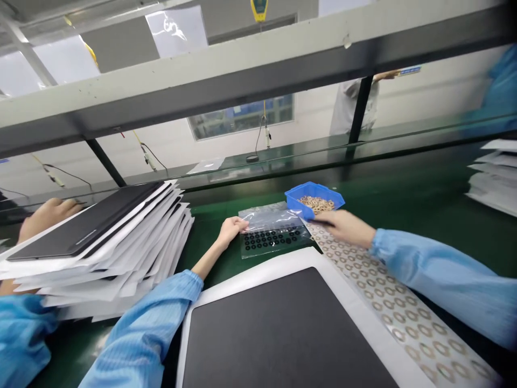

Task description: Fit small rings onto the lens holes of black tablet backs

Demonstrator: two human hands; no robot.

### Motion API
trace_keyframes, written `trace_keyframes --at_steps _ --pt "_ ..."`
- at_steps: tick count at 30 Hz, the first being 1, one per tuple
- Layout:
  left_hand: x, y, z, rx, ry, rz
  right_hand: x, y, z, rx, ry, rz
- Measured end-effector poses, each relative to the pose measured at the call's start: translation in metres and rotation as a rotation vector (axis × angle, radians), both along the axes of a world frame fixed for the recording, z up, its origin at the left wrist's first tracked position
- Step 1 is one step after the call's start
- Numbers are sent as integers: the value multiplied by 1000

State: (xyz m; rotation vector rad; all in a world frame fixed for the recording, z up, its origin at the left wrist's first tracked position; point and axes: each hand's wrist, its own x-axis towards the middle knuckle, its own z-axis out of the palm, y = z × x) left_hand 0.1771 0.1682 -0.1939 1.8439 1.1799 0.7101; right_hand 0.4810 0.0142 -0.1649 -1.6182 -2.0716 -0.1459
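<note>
My left hand point(231, 230) pinches the left edge of a clear plastic sheet point(274, 220) that covers rows of small black rings point(258, 241). Fingers closed, my right hand point(348, 227) grips the near edge of a blue bin point(313, 189); some of its fingertips are hidden. Loose tan rings point(317, 203) lie inside the bin. Under that hand runs a long pale sheet point(379, 288) carrying rows of tan rings. Closest to me is a flat dark panel point(274, 334) on white sheeting point(202, 302), with neither hand on it.
A tall stack of dark panels interleaved with white sheets point(161, 253) stands at left. Another person's hand point(50, 215) is behind it. More white sheets point(495, 175) are piled at far right. A shelf beam point(226, 81) crosses above the green bench point(404, 199).
</note>
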Motion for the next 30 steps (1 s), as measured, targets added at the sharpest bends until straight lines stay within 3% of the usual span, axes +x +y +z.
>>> trace_keyframes --at_steps 4,7,12,18,25,30 --pt "-2 0 -9 19 -8 15 35 31 26 104 76 -444" --pt "-3 1 -11 37 -4 6 61 51 30 41 88 -621" --pt "-3 4 -12 58 -5 -18 80 59 16 -186 51 -595" --pt "3 2 -12 66 -32 -62 105 35 6 -268 37 -700" --pt "33 -2 -15 71 -94 -140 139 1 7 -256 52 -849" --pt "42 -5 -17 105 -143 -130 122 -19 25 -49 49 -843"
